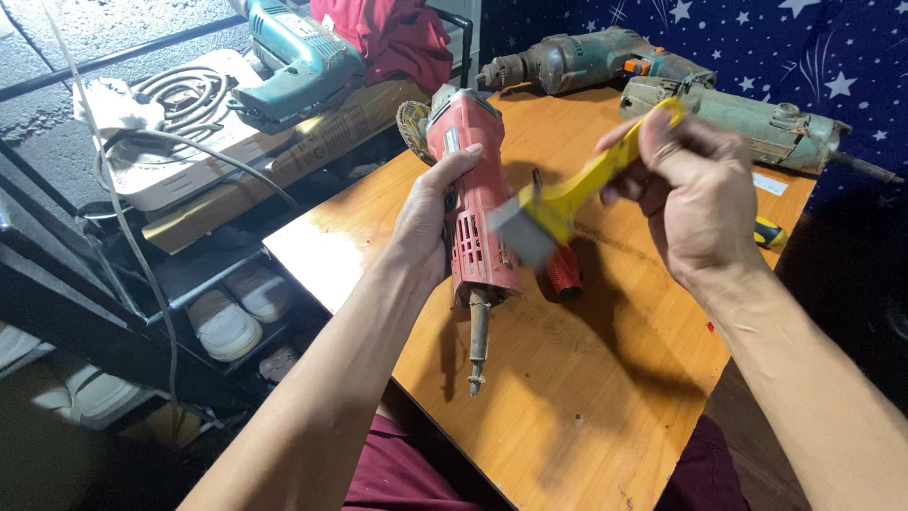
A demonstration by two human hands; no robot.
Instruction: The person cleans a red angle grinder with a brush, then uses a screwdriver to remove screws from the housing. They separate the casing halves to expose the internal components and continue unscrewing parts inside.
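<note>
Left hand [430, 213] wrapped around red angle grinder [473, 203], holding it tilted above the middle of the wooden table [605, 397], cut cord stub hanging toward the near edge. Right hand [695, 194] closed on yellow-handled brush [558, 203], blurred bristle head just beside the grinder's vented body; looks like brushing dust off the housing, next stroke probably calling for a firm grip and bristles kept on the vents. Red-handled tool [564, 270] lying on the table under the brush. Toward the far edge, a teal drill [577, 59] and a grey-green power tool [757, 118]. Beyond, star-patterned blue cloth [804, 47]; left of the table, shelf with shoes [232, 312], teal saw [298, 57].
</note>
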